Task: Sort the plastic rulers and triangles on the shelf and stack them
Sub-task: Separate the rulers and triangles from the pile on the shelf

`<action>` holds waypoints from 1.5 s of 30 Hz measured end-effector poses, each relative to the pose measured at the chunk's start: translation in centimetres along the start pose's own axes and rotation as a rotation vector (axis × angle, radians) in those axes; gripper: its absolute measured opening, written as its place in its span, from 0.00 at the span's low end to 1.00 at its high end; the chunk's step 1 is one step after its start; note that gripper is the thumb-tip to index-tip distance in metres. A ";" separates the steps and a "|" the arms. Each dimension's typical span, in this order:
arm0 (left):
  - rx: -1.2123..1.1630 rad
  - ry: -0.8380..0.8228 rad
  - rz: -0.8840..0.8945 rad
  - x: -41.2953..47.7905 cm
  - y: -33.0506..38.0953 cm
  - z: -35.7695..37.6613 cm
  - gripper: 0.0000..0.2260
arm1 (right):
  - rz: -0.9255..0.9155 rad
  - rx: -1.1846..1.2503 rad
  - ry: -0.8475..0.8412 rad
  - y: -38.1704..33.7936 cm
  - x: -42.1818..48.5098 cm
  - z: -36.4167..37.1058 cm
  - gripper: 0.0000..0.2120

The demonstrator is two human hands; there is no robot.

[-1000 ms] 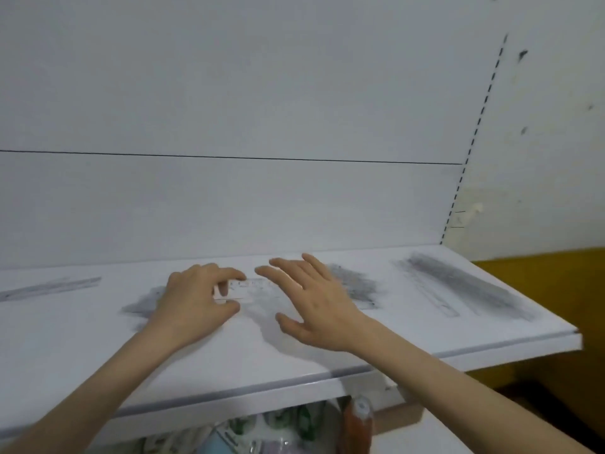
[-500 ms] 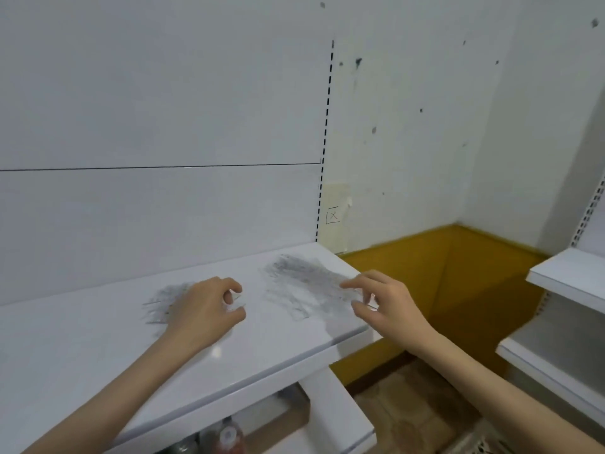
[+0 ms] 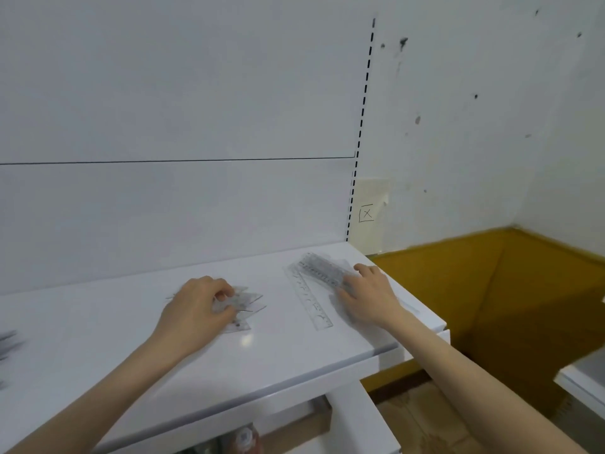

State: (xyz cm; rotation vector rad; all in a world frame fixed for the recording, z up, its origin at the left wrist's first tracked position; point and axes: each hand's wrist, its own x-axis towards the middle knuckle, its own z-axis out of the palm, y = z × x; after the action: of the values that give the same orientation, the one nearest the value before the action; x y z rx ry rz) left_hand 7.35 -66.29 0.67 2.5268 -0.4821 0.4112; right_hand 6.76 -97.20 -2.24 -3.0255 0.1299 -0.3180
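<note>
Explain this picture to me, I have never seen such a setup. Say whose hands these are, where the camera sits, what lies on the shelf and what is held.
No machine here: a person works with two bare hands, and one camera worn on the head looks down at them. The white shelf holds see-through plastic pieces. The left hand curls its fingers round a fanned pile of clear triangles. The right hand rests with fairly straight fingers on a stack of clear rulers; one single ruler lies flat next to that stack.
</note>
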 end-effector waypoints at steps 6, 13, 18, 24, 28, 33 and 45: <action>0.091 -0.027 -0.002 0.2 -0.7 -0.5 0.07 | -0.046 0.058 0.108 -0.7 -0.2 -1.3 0.25; 0.143 0.055 -0.092 -2.2 -5.1 -5.2 0.09 | -0.273 0.251 0.148 -8.9 1.4 -2.4 0.22; 0.147 0.187 -0.246 -7.3 -12.3 -11.8 0.09 | -0.551 0.347 0.104 -21.6 2.9 -1.8 0.20; 0.176 0.282 -0.443 -17.1 -23.2 -19.6 0.07 | -0.900 0.405 0.040 -41.6 1.8 0.3 0.21; 0.218 0.355 -0.547 -22.8 -30.9 -25.8 0.05 | -1.059 0.368 -0.041 -54.3 0.6 1.8 0.22; 0.201 0.365 -0.516 -28.1 -39.3 -32.0 0.03 | -1.016 0.231 -0.186 -66.9 0.8 4.1 0.26; 0.195 -0.101 -0.053 -26.6 -49.8 -34.3 0.32 | -0.951 0.030 0.015 -75.9 0.1 7.6 0.14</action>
State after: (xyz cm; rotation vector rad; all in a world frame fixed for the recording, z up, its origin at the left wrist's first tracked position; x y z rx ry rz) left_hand -2.24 -1.08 -3.49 2.7528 -0.4303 0.3257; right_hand 14.11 -21.25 -1.62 -2.8116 -1.3035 -0.3836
